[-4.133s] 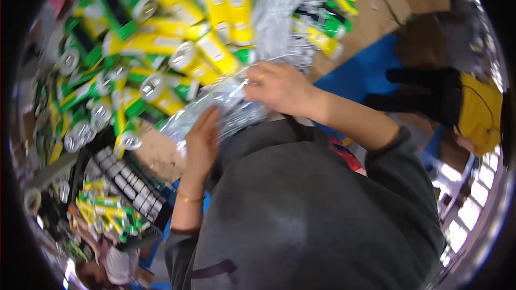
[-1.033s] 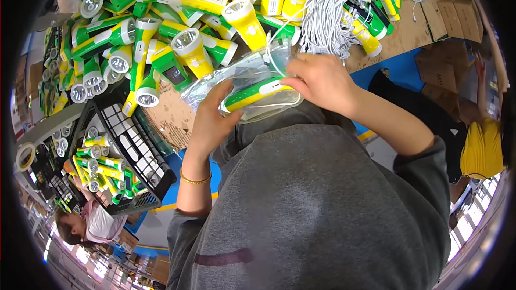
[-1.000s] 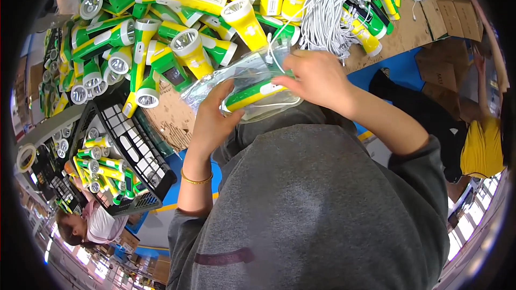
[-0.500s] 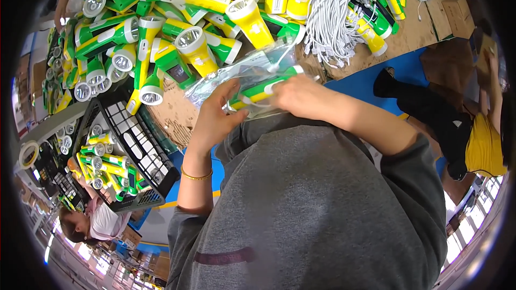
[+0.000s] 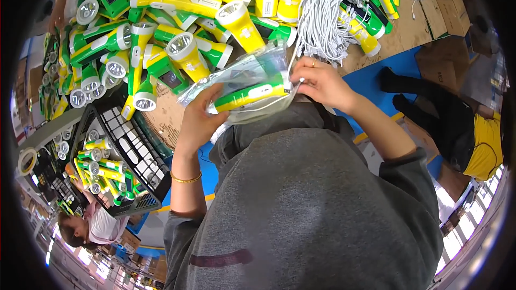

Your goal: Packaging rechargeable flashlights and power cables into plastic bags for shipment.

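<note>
A: Where is the flashlight [image 5: 248, 95]?

B: Inside a clear plastic bag [image 5: 236, 83], held above the worktop [image 5: 164, 115] edge. Its long axis runs from about eight o'clock up to two o'clock.

A: And the hands?

B: The left hand [image 5: 200, 121] cups the bag's lower end at eight o'clock, grip closed around it. The right hand [image 5: 321, 81] sits at three o'clock, fingertips pinched on the bag's open mouth beside a white cable bundle [image 5: 328, 13].

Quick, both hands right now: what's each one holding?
Left hand: closed on the clear plastic bag with the green and yellow flashlight inside.
Right hand: pinching the same bag's open end.
</note>
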`<action>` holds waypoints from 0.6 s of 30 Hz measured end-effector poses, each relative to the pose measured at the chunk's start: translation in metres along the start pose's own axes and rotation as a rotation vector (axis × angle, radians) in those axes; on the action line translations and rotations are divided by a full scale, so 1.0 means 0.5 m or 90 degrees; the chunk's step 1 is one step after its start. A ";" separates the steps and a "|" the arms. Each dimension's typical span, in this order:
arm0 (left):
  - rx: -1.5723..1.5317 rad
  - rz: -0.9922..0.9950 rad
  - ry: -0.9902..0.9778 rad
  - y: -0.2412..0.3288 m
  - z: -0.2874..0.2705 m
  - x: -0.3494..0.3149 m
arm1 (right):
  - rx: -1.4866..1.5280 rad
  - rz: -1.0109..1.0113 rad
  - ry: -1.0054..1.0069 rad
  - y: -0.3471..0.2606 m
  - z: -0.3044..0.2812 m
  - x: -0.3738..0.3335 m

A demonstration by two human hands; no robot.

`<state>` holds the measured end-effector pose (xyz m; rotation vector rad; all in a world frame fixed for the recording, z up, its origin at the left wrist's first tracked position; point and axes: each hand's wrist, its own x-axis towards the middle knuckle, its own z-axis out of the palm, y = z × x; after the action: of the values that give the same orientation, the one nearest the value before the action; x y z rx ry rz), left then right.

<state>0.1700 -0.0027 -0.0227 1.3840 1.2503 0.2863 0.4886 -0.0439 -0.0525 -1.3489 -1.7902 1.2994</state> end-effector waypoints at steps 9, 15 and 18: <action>0.282 0.460 0.234 0.174 0.145 0.025 | -0.014 -0.156 0.207 -0.084 0.051 0.021; 0.324 0.512 0.248 0.144 0.152 0.045 | 0.146 -0.034 0.227 -0.081 0.066 0.019; 0.417 0.461 0.222 0.151 0.153 0.050 | 0.103 -0.100 0.235 -0.089 0.040 0.020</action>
<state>0.2765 -0.0063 0.0062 2.4279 1.1141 0.6752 0.4504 -0.0436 -0.0209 -1.2378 -1.4731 1.0109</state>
